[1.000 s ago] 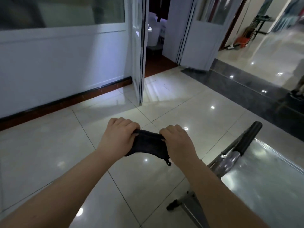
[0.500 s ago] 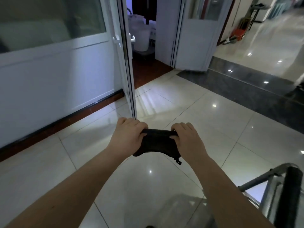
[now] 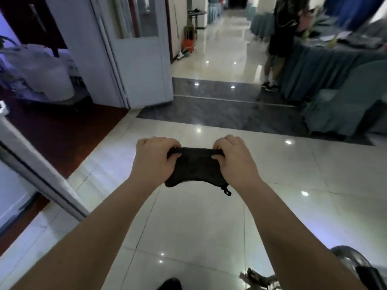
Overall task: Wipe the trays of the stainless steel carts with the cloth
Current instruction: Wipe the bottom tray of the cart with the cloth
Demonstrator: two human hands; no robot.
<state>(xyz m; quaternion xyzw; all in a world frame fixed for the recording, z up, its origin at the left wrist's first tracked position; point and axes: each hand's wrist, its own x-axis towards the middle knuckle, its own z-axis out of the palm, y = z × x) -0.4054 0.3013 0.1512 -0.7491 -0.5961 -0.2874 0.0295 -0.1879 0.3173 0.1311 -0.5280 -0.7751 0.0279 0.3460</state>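
cloth (image 3: 196, 166): dark, pulled taut between both hands; held in the air over the tiled floor (image 3: 188, 227), mid-view
left grip (image 3: 152, 158): fingers curled over the cloth's left end, thumb pinching it
right grip (image 3: 234, 160): pinches the right end the same way
cart (image 3: 347, 255): only a curved steel rail shows, near right corner; trays out of view
risk: the view faces away from the cart, so a wipe begun blind could miss the tray; a slackened pinch would likely drop the cloth onto the floor and soil it
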